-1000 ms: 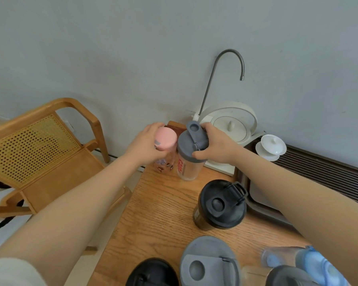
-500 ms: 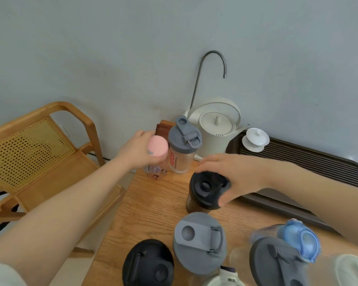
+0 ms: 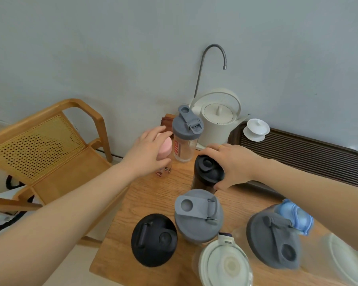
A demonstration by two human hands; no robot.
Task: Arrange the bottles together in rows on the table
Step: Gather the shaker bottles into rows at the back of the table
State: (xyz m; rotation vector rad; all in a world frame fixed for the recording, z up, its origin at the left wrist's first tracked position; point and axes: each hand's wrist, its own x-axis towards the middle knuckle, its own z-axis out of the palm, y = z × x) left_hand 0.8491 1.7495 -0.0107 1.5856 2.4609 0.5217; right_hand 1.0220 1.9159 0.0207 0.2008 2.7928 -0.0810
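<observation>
My left hand wraps the small pink-capped bottle at the far left corner of the wooden table. Right beside it stands a clear shaker with a grey flip lid, untouched. My right hand grips the lid of a dark bottle with a black lid in the middle. Nearer to me stand several more bottles: a black-lidded one, a grey-lidded one, a white-lidded one, another grey-lidded one and a blue-capped one.
A white kettle with a curved metal spout stands against the wall behind the bottles. A dark slatted tray with a white lidded cup lies to the right. A wooden cane chair stands left of the table.
My right hand let go of the grey-lid shaker, came back toward me and took the black-lidded bottle by its lid. My left hand stayed on the pink-capped bottle.
</observation>
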